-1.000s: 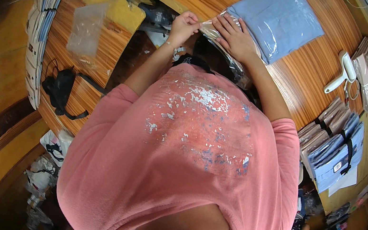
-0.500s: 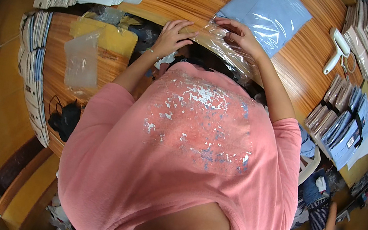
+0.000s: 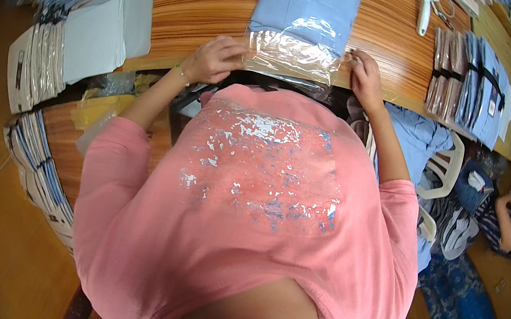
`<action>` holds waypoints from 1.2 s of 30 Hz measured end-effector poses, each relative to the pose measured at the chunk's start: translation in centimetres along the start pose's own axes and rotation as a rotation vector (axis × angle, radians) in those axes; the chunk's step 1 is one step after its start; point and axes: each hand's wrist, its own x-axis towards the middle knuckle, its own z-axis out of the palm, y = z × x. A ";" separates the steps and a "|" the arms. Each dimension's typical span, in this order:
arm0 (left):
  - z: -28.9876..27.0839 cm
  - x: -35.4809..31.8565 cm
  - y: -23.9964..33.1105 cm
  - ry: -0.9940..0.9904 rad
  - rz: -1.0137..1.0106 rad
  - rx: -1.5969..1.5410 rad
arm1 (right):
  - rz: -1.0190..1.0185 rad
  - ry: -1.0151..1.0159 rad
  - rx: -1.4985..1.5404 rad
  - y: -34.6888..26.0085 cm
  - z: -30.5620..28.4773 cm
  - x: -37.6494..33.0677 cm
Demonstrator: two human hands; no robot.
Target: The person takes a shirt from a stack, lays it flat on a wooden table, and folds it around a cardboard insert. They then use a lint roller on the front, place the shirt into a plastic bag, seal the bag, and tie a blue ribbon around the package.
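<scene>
Blue garment (image 3: 307,7), folded flat inside a clear bag (image 3: 290,56), is lying on the counter (image 3: 188,12) right in front of the person, with the bag's loose see-through end at the front edge and seemingly poking a bit past it. Only got the head view to go on: left hand (image 3: 213,60) is at the bag's left side with fingers bent, right hand (image 3: 366,78) at the other side with fingers curled in, and honestly can't tell if either one is pinching the plastic. Biggest worry imo is that overhanging end: a hard tug toward the body could drag the whole slippery package off the counter. Pulling one side harder than the other would probably skew or crease it, maybe even split thin film. The bracelet (image 3: 182,74) on the left wrist might snag too, and a wide left elbow could bump the pale stack (image 3: 37,66).
</scene>
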 end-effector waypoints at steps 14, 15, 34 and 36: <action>-0.2 3.2 -5.7 -0.052 0.047 -0.012 | -0.150 -0.291 -0.243 -1.4 0.1 0.6; -0.3 3.3 -5.7 -0.044 0.049 0.057 | -0.151 -0.303 -0.227 -1.3 0.2 0.6; 0.2 3.4 -6.3 -0.148 0.136 0.156 | -0.071 -0.257 -0.232 -3.3 0.9 1.1; 0.6 3.7 -5.7 -0.044 0.093 0.152 | 0.020 -0.232 -0.138 -3.2 0.9 1.2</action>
